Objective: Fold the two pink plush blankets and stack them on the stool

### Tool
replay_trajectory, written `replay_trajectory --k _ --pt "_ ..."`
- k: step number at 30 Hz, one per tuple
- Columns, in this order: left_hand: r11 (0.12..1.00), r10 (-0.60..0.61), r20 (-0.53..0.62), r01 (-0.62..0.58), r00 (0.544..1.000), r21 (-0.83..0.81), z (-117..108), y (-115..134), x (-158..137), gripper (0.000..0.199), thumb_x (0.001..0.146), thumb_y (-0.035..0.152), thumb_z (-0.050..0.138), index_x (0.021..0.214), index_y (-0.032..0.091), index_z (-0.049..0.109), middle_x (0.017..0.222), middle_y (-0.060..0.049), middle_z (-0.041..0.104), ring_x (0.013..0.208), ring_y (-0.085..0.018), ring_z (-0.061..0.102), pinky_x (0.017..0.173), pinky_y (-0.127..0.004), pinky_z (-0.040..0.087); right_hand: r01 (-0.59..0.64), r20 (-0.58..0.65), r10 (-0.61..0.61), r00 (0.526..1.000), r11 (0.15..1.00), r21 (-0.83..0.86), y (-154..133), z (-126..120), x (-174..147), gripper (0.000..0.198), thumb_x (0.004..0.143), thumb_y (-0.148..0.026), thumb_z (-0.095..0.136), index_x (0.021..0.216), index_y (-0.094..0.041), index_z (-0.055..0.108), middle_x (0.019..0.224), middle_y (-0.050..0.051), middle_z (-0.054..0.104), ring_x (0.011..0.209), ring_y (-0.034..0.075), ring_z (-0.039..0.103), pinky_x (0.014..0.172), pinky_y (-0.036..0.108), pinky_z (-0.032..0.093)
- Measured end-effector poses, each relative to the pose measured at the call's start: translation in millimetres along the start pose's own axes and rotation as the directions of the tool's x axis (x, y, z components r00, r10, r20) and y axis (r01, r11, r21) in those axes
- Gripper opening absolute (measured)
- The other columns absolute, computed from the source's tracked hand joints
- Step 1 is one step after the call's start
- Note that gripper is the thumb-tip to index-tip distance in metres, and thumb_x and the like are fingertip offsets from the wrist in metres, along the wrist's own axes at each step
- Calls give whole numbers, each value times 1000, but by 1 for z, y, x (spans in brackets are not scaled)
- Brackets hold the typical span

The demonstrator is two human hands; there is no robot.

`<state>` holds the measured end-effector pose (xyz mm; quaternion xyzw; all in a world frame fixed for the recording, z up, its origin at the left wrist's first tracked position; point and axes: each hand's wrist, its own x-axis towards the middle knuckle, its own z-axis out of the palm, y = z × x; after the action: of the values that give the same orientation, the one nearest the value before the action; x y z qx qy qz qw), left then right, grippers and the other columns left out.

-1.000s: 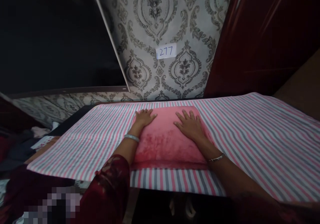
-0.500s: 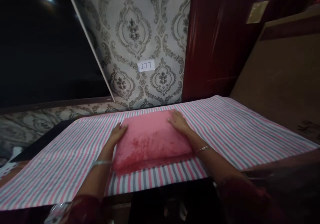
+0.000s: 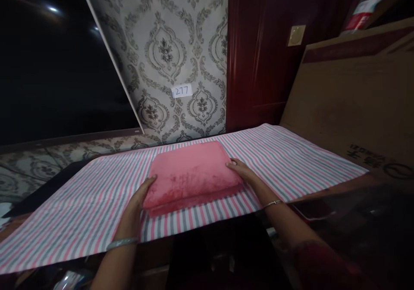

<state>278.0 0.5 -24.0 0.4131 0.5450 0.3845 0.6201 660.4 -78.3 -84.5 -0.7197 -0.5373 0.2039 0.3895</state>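
Note:
A folded pink plush blanket (image 3: 194, 169) lies on a striped cloth (image 3: 287, 160) of pink, grey and white. Its front edge shows stacked layers, and darker streaks mark the pile on top. My left hand (image 3: 146, 191) holds its left side, thumb on the upper face and the other fingers mostly hidden along the edge. At the right side, my right hand (image 3: 241, 169) grips the edge with its thumb toward the top and fingers round the side.
The cloth covers a table against a patterned wall (image 3: 166, 53). A large dark screen (image 3: 64, 66) stands at the left. To the right are a cardboard box (image 3: 349, 104) and a bottle with a red label (image 3: 362, 16). A paper label reading 277 (image 3: 181, 90) is on the wall.
Both hands have slid nearer to me along the blanket's sides; the right one has come off its upper far corner. The view has turned somewhat right, showing more of the box and the bottle.

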Motion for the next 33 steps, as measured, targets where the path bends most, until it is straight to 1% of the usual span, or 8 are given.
replay_trajectory --k 4,12,17,20,22,25,29,33 --pt "993 -66 51 70 997 -92 -1 -5 -3 43 92 27 63 129 6 65 91 -15 79 79 -26 78 78 -36 64 -142 96 117 988 939 313 -5 -3 -2 61 91 -52 61 136 -10 61 119 18 74 104 27 72 94 40 57" --pt "971 235 1 -235 972 -39 2 1 4 73 73 21 86 140 16 57 114 -12 77 105 -27 74 95 -34 60 -262 220 156 963 737 623 -26 -14 4 17 76 -25 74 88 -14 69 79 9 75 77 22 70 73 31 59" --pt "895 445 44 -445 894 -4 5 51 15 69 77 24 80 141 20 55 127 -10 72 114 -25 70 101 -35 56 -153 117 99 988 676 721 -59 -46 30 24 69 -15 71 93 -16 68 81 3 74 80 17 68 73 25 55" --pt "842 539 69 -540 840 -6 2 83 17 69 76 27 80 140 19 56 133 -11 68 116 -25 69 101 -35 56 32 -13 -35 999 646 763 -74 -68 34 45 66 -17 72 111 -16 68 99 3 76 95 18 68 83 26 54" --pt "813 577 85 -581 812 34 -2 87 17 69 75 30 82 138 20 58 133 -10 69 118 -26 68 100 -34 57 137 -87 -109 990 635 760 -71 -73 27 58 65 -21 75 122 -18 66 110 3 75 104 21 67 90 30 54" --pt "832 523 149 -540 839 123 -7 56 23 70 73 40 85 135 21 60 128 -12 71 118 -29 68 97 -36 59 33 -23 -24 999 667 744 -44 -57 6 68 66 -25 75 132 -20 60 113 5 75 105 24 68 93 35 55" --pt "931 269 83 -281 960 234 -13 -13 39 79 70 53 87 135 18 59 121 -19 73 115 -33 70 92 -39 60 -291 157 258 953 647 704 1 -20 -19 76 66 -21 73 139 -17 53 105 9 76 94 24 71 85 35 59" --pt "940 211 59 -219 976 261 -26 -35 50 83 77 60 77 144 17 53 129 -20 69 112 -31 71 88 -38 60 -310 153 281 947 682 662 21 -12 -27 87 72 -26 73 152 -15 40 116 11 73 104 24 70 91 33 57"
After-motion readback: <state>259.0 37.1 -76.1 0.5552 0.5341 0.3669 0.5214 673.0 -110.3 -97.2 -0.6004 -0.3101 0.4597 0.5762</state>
